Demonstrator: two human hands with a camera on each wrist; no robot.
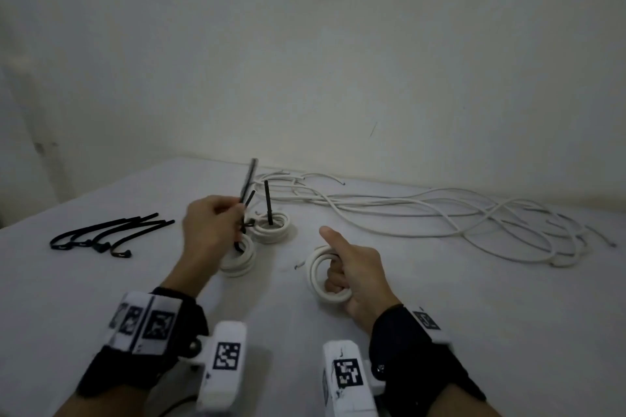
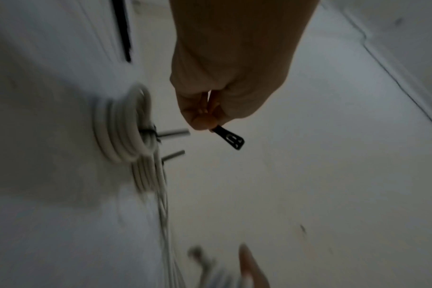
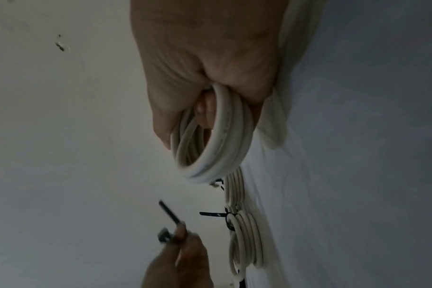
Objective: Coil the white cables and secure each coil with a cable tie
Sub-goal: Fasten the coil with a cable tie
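Third coil in hand, tie on its way to it.

Lower centre: right hand (image 1: 352, 272) fingers curled through untied coil (image 1: 320, 276), thumb up. Left of centre: left hand (image 1: 210, 230) pinches black tie (image 1: 248, 179), raised, blurred. Next: thread tie round coil, head visible past fingertips. Behind: two tied coils (image 1: 271, 228); spare ties (image 1: 108, 234) left; loose cables (image 1: 440, 210) upper right.
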